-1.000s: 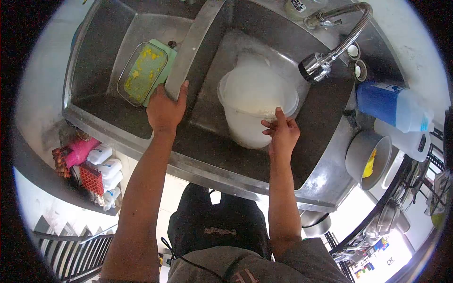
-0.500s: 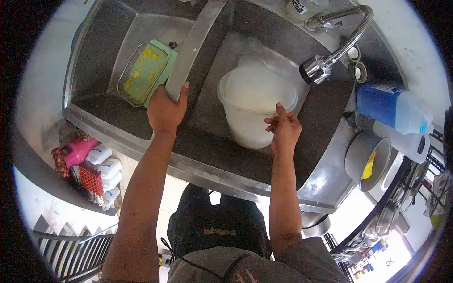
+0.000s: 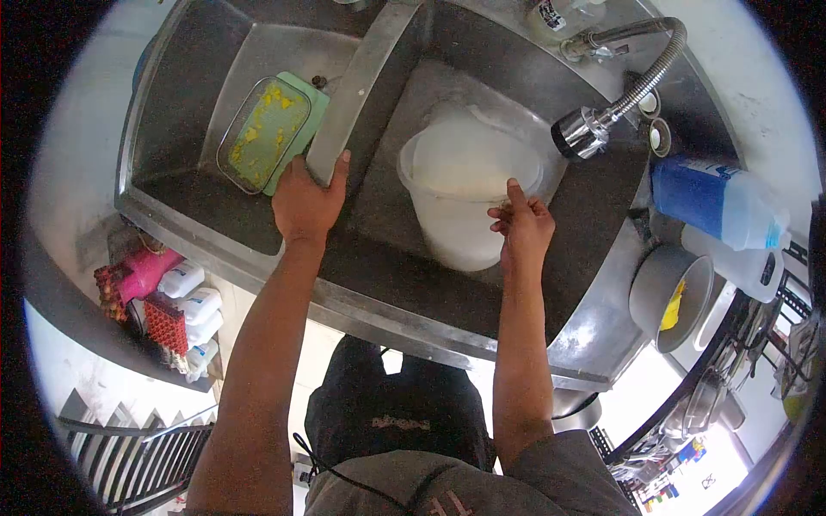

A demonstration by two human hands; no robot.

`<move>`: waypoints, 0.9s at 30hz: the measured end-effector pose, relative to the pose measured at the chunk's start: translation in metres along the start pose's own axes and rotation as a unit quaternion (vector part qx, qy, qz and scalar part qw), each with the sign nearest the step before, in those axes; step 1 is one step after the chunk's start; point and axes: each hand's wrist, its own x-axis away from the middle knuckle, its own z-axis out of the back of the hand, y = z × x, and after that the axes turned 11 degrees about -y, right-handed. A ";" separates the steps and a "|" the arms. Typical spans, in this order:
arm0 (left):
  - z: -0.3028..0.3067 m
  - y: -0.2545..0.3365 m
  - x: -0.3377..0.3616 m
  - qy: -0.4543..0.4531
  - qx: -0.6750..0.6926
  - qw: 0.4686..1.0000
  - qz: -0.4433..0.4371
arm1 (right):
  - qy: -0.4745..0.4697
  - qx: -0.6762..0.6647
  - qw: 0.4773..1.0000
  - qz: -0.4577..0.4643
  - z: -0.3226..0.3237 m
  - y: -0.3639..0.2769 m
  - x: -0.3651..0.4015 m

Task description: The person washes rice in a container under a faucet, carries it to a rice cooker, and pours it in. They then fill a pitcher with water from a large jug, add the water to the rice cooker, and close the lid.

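Observation:
A white plastic bucket (image 3: 456,193) full of cloudy water stands in the right basin of a steel double sink (image 3: 361,292). My right hand (image 3: 521,225) pinches the bucket's near rim between thumb and fingers. My left hand (image 3: 307,202) rests on the steel divider (image 3: 357,82) between the two basins, fingers curled over its near end. The spray head of a flexible faucet (image 3: 585,132) hangs just right of the bucket; no water stream is visible.
A glass dish with yellow food scraps (image 3: 262,131) lies on a green lid in the left basin. A blue detergent jug (image 3: 714,199) and a metal bowl (image 3: 669,291) holding something yellow sit at the right. Bottles and a pink item (image 3: 163,297) fill a lower shelf at left.
My right hand shifted slightly right and up along the bucket rim. The left hand stayed on the divider.

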 end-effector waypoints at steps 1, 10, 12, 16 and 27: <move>0.001 0.001 0.000 0.009 -0.003 1.000 -0.004 | 0.002 0.003 1.000 0.008 0.000 0.001 -0.002; -0.004 -0.003 -0.002 0.021 0.001 1.000 -0.012 | 0.003 0.015 1.000 0.023 -0.002 0.001 -0.008; -0.002 -0.002 -0.001 0.014 0.001 1.000 -0.008 | 0.005 0.017 1.000 0.024 -0.003 -0.001 -0.009; -0.001 -0.002 -0.001 0.008 0.003 1.000 -0.010 | 0.004 0.012 1.000 0.016 -0.004 -0.003 -0.012; 0.007 0.002 -0.001 -0.062 0.014 0.997 0.035 | 0.001 0.000 1.000 0.014 0.001 -0.001 -0.014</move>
